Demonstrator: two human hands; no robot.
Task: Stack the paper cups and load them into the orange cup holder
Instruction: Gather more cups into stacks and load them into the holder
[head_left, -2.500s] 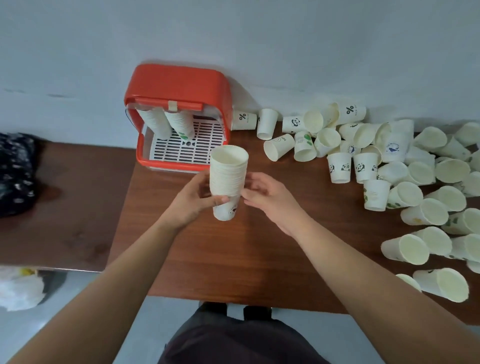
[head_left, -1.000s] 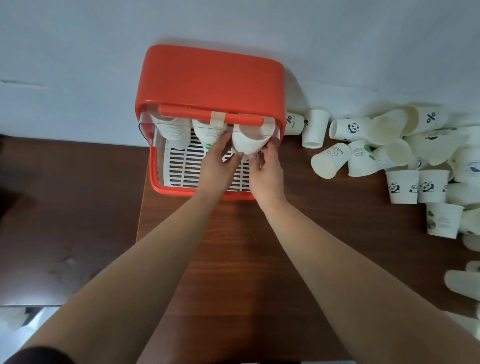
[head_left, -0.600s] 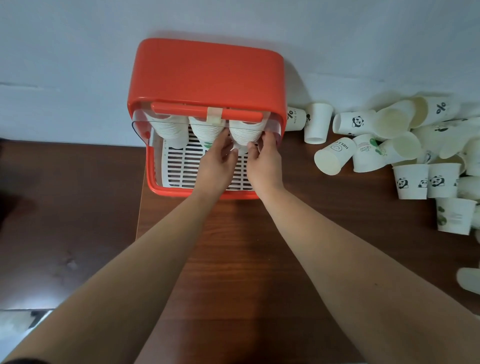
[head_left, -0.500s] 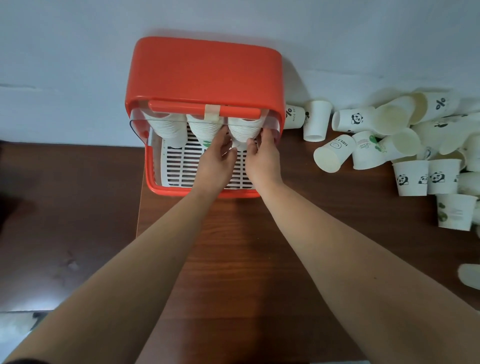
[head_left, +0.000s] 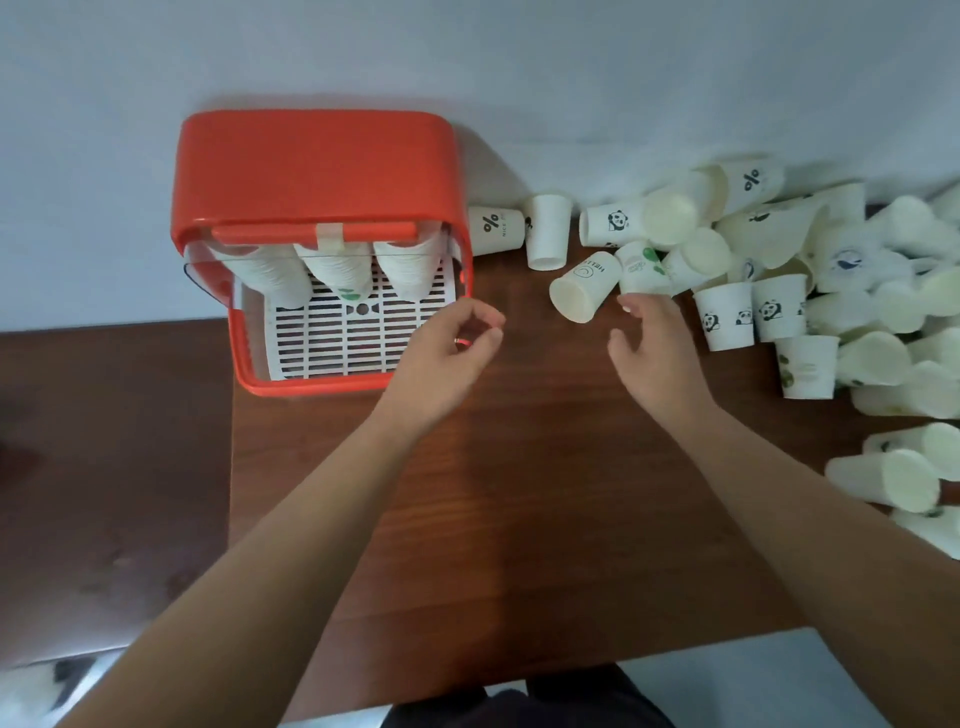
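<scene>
The orange cup holder (head_left: 317, 171) stood at about ten o'clock on the wooden table (head_left: 545, 493), its back against the pale wall (head_left: 519, 62). Three stacks of paper cups hung inside it, bottoms down and leaning: the left stack (head_left: 270, 275), the middle stack (head_left: 337, 270) and the right stack (head_left: 408, 267), above a white slotted tray (head_left: 353, 338).

The left hand (head_left: 441, 358) hovered just at the holder's four o'clock corner, its fingers loosely curled with the thumb near the forefinger. It seemed to hold nothing, though blur made that hard to settle.

The right hand (head_left: 657, 353) hovered at three o'clock of the left one, well apart from it, with fingers relaxed and slightly parted and nothing in its grasp. Its fingertips lay just below a green-printed cup (head_left: 641, 267); contact could not be told. A tipped cup marked HELLO (head_left: 584, 286) lay at that hand's eleven o'clock.

The loose paper cups (head_left: 810, 306) were heaped from one to four o'clock, some upside down, many on their sides.
</scene>
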